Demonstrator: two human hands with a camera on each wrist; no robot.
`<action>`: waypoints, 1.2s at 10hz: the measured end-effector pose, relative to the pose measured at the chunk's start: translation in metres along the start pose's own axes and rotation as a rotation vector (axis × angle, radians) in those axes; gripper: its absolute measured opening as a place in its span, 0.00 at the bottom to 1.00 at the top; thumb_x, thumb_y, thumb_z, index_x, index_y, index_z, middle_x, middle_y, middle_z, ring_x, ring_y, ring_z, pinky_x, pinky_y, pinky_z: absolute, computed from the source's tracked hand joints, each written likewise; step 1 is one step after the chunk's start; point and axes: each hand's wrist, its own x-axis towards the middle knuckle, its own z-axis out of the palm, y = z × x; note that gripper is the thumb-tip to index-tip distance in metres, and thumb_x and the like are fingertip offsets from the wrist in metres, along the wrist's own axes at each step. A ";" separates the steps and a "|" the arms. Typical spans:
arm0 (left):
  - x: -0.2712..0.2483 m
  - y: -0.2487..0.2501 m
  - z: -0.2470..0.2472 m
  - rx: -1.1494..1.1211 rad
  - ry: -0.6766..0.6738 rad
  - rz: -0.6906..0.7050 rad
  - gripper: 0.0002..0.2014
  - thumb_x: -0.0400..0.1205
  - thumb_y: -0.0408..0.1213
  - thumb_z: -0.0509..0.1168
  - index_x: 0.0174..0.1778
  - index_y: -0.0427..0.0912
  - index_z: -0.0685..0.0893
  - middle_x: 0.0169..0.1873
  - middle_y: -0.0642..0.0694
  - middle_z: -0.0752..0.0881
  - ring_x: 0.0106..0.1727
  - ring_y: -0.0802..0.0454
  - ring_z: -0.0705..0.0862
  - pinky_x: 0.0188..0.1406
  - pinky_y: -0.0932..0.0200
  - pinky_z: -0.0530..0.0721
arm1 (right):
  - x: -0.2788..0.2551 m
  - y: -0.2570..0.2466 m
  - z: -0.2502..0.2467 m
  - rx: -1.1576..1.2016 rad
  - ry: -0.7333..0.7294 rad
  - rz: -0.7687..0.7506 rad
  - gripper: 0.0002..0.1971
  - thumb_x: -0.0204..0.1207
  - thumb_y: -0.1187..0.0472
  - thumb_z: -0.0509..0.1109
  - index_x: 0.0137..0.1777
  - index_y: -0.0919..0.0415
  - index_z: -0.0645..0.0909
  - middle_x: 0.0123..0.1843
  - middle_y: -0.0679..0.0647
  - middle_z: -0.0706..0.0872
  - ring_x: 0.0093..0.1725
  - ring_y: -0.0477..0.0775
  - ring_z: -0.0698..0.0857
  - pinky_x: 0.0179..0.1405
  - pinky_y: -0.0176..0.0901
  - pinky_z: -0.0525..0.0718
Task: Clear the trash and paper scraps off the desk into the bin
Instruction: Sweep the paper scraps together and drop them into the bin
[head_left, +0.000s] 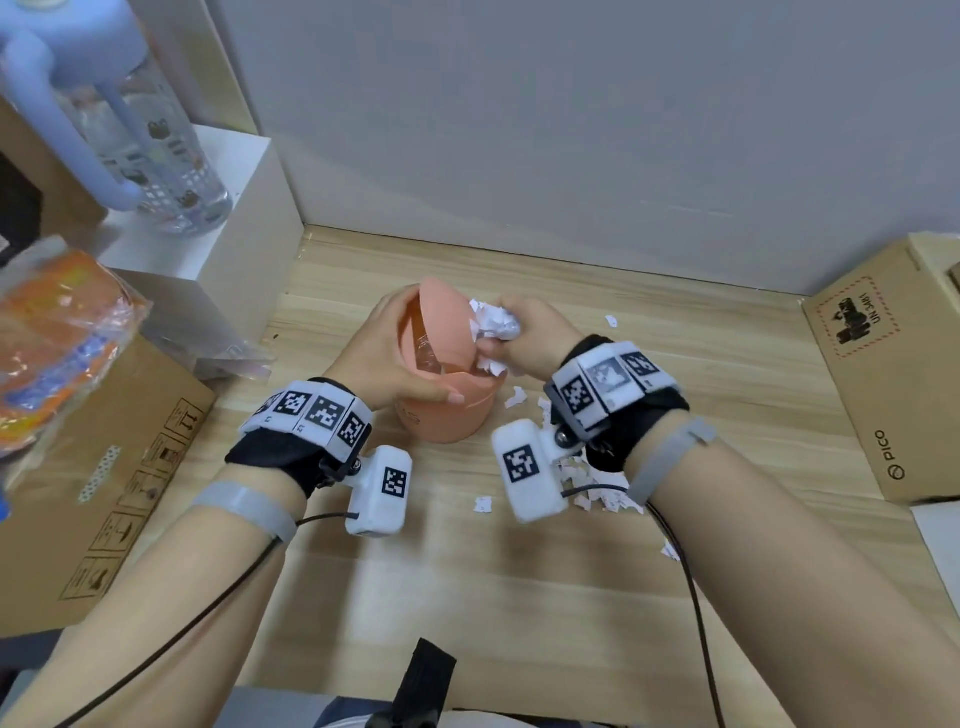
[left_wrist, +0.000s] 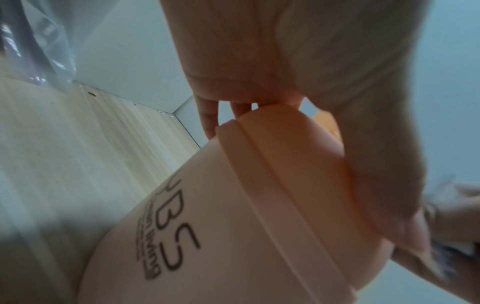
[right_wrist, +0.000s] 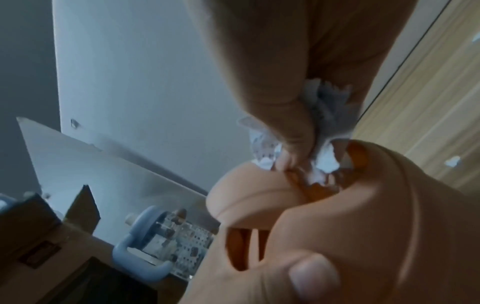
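Note:
A small salmon-pink bin (head_left: 449, 415) with a swing lid (head_left: 447, 322) stands mid-desk. My left hand (head_left: 384, 358) grips its top, fingers over the far rim and thumb on the near rim, and the lid is tipped open. My right hand (head_left: 524, 335) holds a wad of white paper scraps (head_left: 493, 325) at the opening, touching the lid. The right wrist view shows the wad (right_wrist: 330, 111) pinched between thumb and fingers just above the bin's mouth (right_wrist: 319, 185). The left wrist view shows the bin's side (left_wrist: 233, 226) under my palm. More scraps (head_left: 602, 496) lie on the desk under my right wrist.
Single scraps (head_left: 612, 321) lie to the bin's right and front. A clear water bottle (head_left: 156, 156) stands on a white box (head_left: 249, 234) at the back left. Cardboard boxes flank the desk on the left (head_left: 104, 467) and right (head_left: 893, 374). The wall is close behind.

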 end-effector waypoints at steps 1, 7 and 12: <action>0.000 0.000 0.000 -0.008 -0.044 0.012 0.65 0.42 0.55 0.81 0.79 0.47 0.64 0.73 0.51 0.69 0.73 0.54 0.70 0.75 0.52 0.70 | 0.011 -0.008 0.007 -0.106 -0.088 0.095 0.15 0.77 0.69 0.59 0.29 0.58 0.69 0.28 0.52 0.74 0.29 0.50 0.75 0.27 0.37 0.71; 0.002 -0.009 0.000 -0.066 -0.085 0.038 0.62 0.44 0.51 0.83 0.77 0.48 0.65 0.71 0.50 0.75 0.71 0.54 0.75 0.71 0.55 0.74 | 0.019 -0.015 0.004 -0.184 -0.324 0.044 0.29 0.61 0.76 0.73 0.58 0.52 0.73 0.43 0.41 0.80 0.47 0.48 0.82 0.44 0.41 0.84; 0.003 -0.013 0.000 -0.067 -0.086 0.047 0.62 0.44 0.53 0.84 0.76 0.51 0.65 0.71 0.52 0.75 0.72 0.54 0.74 0.73 0.51 0.73 | 0.007 0.002 -0.024 0.244 0.013 0.081 0.11 0.74 0.66 0.69 0.57 0.62 0.79 0.45 0.53 0.82 0.47 0.52 0.83 0.48 0.45 0.87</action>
